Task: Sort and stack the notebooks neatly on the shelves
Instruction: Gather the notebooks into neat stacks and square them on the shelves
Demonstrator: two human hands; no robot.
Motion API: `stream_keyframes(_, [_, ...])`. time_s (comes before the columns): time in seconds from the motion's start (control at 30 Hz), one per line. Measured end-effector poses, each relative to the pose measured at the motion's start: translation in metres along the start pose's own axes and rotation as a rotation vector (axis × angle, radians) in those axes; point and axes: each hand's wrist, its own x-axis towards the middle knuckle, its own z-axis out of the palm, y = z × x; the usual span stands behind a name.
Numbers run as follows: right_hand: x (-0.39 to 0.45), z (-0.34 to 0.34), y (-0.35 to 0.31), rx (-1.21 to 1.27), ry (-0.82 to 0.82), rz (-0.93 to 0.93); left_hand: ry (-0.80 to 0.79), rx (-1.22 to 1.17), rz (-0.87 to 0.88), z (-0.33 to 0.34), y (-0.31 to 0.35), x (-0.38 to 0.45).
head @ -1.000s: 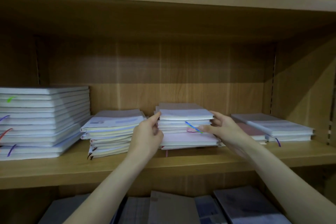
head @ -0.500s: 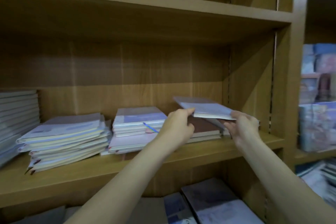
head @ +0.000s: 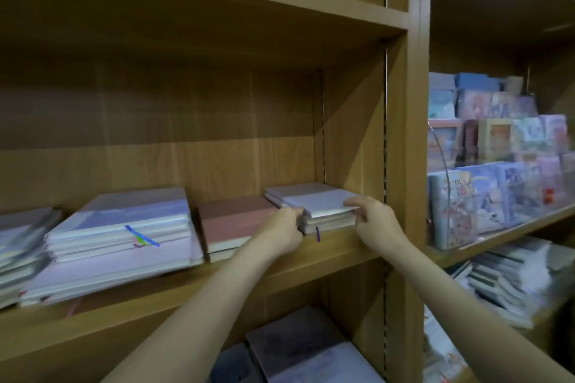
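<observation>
A small stack of pale grey and lilac notebooks [head: 314, 200] lies at the right end of the wooden shelf [head: 339, 247], against the side panel. My left hand [head: 284, 232] grips the stack's left front corner and my right hand [head: 375, 221] grips its right front corner, thumb on the top cover. A dusty-pink notebook pile [head: 236, 222] lies just left of it. Further left sits a taller lilac stack [head: 124, 233] with a blue ribbon marker hanging over its edge.
More notebook piles [head: 18, 246] lie at the far left of the shelf. Dark notebooks [head: 305, 351] lie on the shelf below. Right of the upright panel [head: 417, 134], another unit holds colourful boxed items [head: 497, 171] and stacked packs [head: 513, 280] lower down.
The view has swung right. Both hands left the middle stack, carried a notebook to the rightmost pile, set it flat on top, and now hold that pile's front corners.
</observation>
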Motion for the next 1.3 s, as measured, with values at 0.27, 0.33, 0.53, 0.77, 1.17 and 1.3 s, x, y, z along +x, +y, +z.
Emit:
stream_keyframes(0.27, [0.008, 0.007, 0.012, -0.072, -0.077, -0.070, -0.002, -0.042, -0.068, 0.003, 0.003, 0.015])
stream_keyframes(0.33, [0.008, 0.009, 0.013, -0.077, -0.071, -0.072, -0.005, -0.056, -0.076, 0.004, 0.002, 0.016])
stream_keyframes(0.53, [-0.001, 0.018, 0.019, -0.060, 0.072, -0.025, 0.023, -0.215, -0.076, 0.000, -0.007, 0.005])
stream_keyframes(0.77, [-0.005, 0.024, 0.022, -0.087, 0.128, -0.046, 0.063, -0.088, 0.007, 0.011, -0.020, -0.001])
stream_keyframes(1.17, [-0.007, 0.018, 0.019, -0.094, 0.105, -0.026, -0.034, 0.028, -0.009, 0.004, -0.010, 0.001])
stream_keyframes(1.3, [-0.019, 0.017, 0.024, -0.114, 0.117, -0.019, -0.017, -0.051, -0.037, 0.006, -0.012, 0.006])
